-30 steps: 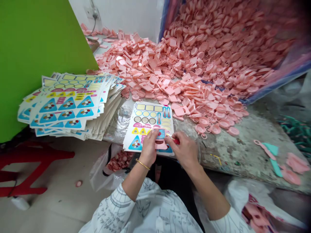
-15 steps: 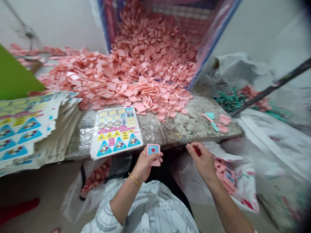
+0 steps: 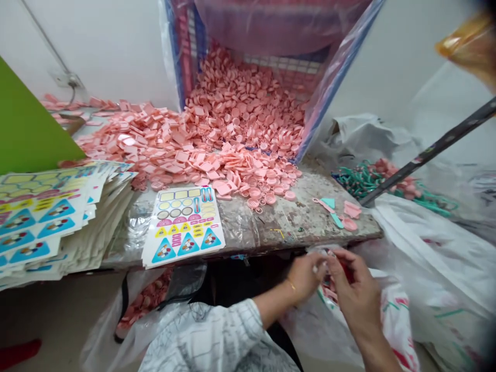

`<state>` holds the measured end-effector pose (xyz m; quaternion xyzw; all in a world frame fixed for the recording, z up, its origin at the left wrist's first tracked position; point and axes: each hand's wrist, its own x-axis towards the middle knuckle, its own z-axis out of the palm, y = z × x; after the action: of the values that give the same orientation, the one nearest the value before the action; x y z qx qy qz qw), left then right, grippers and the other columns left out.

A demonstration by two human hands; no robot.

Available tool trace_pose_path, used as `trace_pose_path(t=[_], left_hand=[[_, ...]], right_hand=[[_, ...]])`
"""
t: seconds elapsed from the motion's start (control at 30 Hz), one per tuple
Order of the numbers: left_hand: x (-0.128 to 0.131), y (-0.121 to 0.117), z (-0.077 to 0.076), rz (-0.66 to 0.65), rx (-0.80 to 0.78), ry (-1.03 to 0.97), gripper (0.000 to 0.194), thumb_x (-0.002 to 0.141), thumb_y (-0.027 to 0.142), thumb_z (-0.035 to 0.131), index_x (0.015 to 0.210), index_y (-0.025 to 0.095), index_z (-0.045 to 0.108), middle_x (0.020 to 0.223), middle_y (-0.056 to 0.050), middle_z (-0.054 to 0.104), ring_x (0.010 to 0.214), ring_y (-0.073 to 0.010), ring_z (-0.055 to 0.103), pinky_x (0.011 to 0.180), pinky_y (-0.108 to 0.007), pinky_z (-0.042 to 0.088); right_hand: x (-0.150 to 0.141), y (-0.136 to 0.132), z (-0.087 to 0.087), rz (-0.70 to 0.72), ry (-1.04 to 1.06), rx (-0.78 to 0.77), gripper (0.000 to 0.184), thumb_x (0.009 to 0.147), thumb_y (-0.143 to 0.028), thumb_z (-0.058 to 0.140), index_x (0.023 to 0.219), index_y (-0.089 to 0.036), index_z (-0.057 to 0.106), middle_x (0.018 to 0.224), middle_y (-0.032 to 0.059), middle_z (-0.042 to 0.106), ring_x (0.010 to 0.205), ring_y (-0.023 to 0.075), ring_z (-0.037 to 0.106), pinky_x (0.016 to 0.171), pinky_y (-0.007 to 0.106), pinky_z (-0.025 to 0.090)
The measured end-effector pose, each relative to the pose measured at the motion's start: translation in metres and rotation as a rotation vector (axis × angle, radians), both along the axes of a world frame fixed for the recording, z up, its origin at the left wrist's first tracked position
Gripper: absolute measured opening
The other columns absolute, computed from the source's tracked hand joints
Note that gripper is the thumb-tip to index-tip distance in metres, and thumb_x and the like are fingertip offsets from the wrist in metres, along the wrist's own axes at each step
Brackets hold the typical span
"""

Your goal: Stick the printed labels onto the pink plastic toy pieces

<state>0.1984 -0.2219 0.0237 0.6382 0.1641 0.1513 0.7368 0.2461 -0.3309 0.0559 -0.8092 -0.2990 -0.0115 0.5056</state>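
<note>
My left hand (image 3: 308,276), slightly blurred, reaches across to the right. Its fingertips are bunched against my right hand (image 3: 358,292), and what is in them I cannot make out. A small red thing (image 3: 347,269) shows within the curled fingers of my right hand; its kind is hidden. Both hands are just below the table's front edge, over a white plastic bag (image 3: 399,310) with pink pieces partly visible behind the fingers. On the table to the left lies a sticker sheet (image 3: 188,222) with yellow, pink and blue labels.
Pink plastic pieces (image 3: 166,144) are heaped on the table (image 3: 267,227), spilling from a lined crate (image 3: 321,103). Stacked sticker sheets (image 3: 58,222) are at the left beside a green panel (image 3: 31,124). A dark pole (image 3: 434,150) slants at the right. Another bag (image 3: 104,330) hangs below left.
My left hand has moved right to meet my right hand. The pink piece with the heart sticker it held is no longer visible. The view has shifted slightly.
</note>
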Motion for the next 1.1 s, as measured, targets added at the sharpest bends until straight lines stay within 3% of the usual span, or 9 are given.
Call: trace_pose_path(t=[0.13, 0.23, 0.33, 0.5, 0.6, 0.7, 0.77, 0.9, 1.1], left_hand=[[-0.019, 0.110, -0.007, 0.247, 0.431, 0.131, 0.035, 0.084, 0.005, 0.044, 0.110, 0.015, 0.066, 0.135, -0.019, 0.053, 0.135, -0.0319, 0.039, 0.116, -0.048, 0.023], [-0.019, 0.170, -0.013, 0.295, 0.634, 0.240, 0.031, 0.082, 0.000, 0.041, 0.098, 0.010, 0.066, 0.133, -0.025, 0.052, 0.132, -0.0340, 0.040, 0.114, -0.054, 0.023], [-0.014, 0.191, -0.019, 0.292, 0.753, 0.302, 0.019, 0.082, 0.002, 0.047, 0.080, 0.011, 0.064, 0.115, -0.025, 0.061, 0.123, -0.0335, 0.048, 0.109, -0.053, 0.031], [-0.027, 0.184, -0.009, 0.291, 0.813, 0.238, 0.007, 0.080, 0.012, 0.059, 0.074, 0.015, 0.061, 0.117, -0.020, 0.063, 0.122, -0.0294, 0.051, 0.109, -0.046, 0.035], [-0.064, 0.173, 0.003, 0.332, 0.492, 0.113, 0.015, 0.088, 0.025, 0.052, 0.082, 0.015, 0.063, 0.114, -0.017, 0.067, 0.112, -0.0271, 0.061, 0.098, -0.042, 0.046], [-0.113, 0.159, 0.014, 0.334, -0.353, -0.123, 0.028, 0.090, 0.034, 0.051, 0.097, 0.010, 0.064, 0.106, -0.018, 0.071, 0.101, -0.0277, 0.068, 0.088, -0.041, 0.053], [-0.142, 0.148, 0.019, 0.357, -0.738, -0.220, 0.029, 0.089, 0.031, 0.056, 0.100, 0.007, 0.065, 0.103, -0.019, 0.072, 0.096, -0.0263, 0.070, 0.086, -0.038, 0.055], [-0.173, 0.130, 0.023, 0.551, -0.924, -0.310, 0.024, 0.094, 0.025, 0.052, 0.102, 0.006, 0.064, 0.101, -0.017, 0.072, 0.091, -0.0218, 0.071, 0.085, -0.034, 0.056], [-0.191, 0.123, 0.011, 0.744, -0.897, -0.419, 0.011, 0.088, 0.023, 0.064, 0.093, 0.013, 0.064, 0.098, -0.008, 0.071, 0.089, -0.0154, 0.069, 0.083, -0.029, 0.057]], right_hand=[[-0.008, 0.014, -0.021, 0.073, 0.105, 0.010, 0.036, 0.087, -0.053, 0.059, 0.098, -0.020, 0.065, 0.092, 0.0057, 0.069, 0.083, 0.0192, 0.063, 0.077, 0.030, 0.049], [-0.020, 0.030, -0.034, 0.162, 0.157, -0.028, 0.037, 0.087, -0.054, 0.059, 0.098, -0.020, 0.066, 0.092, 0.0057, 0.070, 0.085, 0.0194, 0.063, 0.077, 0.029, 0.049], [-0.029, 0.038, -0.044, 0.226, 0.203, -0.063, 0.039, 0.086, -0.056, 0.060, 0.100, -0.020, 0.067, 0.092, 0.0050, 0.070, 0.084, 0.0193, 0.064, 0.076, 0.028, 0.050], [-0.033, 0.041, -0.050, 0.293, 0.239, -0.122, 0.039, 0.084, -0.057, 0.062, 0.098, -0.021, 0.068, 0.092, 0.0035, 0.071, 0.084, 0.0185, 0.065, 0.076, 0.026, 0.050], [-0.037, 0.053, -0.041, 0.335, 0.234, -0.096, 0.037, 0.086, -0.054, 0.061, 0.099, -0.020, 0.067, 0.093, 0.0041, 0.071, 0.083, 0.0184, 0.064, 0.075, 0.027, 0.050], [-0.048, 0.079, -0.026, 0.382, 0.221, -0.012, 0.033, 0.089, -0.050, 0.059, 0.100, -0.020, 0.066, 0.095, 0.0047, 0.070, 0.084, 0.0181, 0.064, 0.077, 0.029, 0.050], [-0.060, 0.102, -0.017, 0.413, 0.188, 0.043, 0.030, 0.090, -0.047, 0.058, 0.100, -0.020, 0.065, 0.094, 0.0045, 0.070, 0.085, 0.0182, 0.064, 0.079, 0.030, 0.050], [-0.093, 0.143, -0.008, 0.530, 0.036, 0.080, 0.025, 0.093, -0.041, 0.056, 0.105, -0.022, 0.065, 0.100, 0.0044, 0.069, 0.088, 0.0183, 0.064, 0.081, 0.032, 0.050], [-0.124, 0.177, -0.013, 0.660, -0.140, -0.001, 0.025, 0.096, -0.040, 0.050, 0.107, -0.023, 0.066, 0.100, 0.0053, 0.069, 0.091, 0.0193, 0.063, 0.082, 0.032, 0.049]])
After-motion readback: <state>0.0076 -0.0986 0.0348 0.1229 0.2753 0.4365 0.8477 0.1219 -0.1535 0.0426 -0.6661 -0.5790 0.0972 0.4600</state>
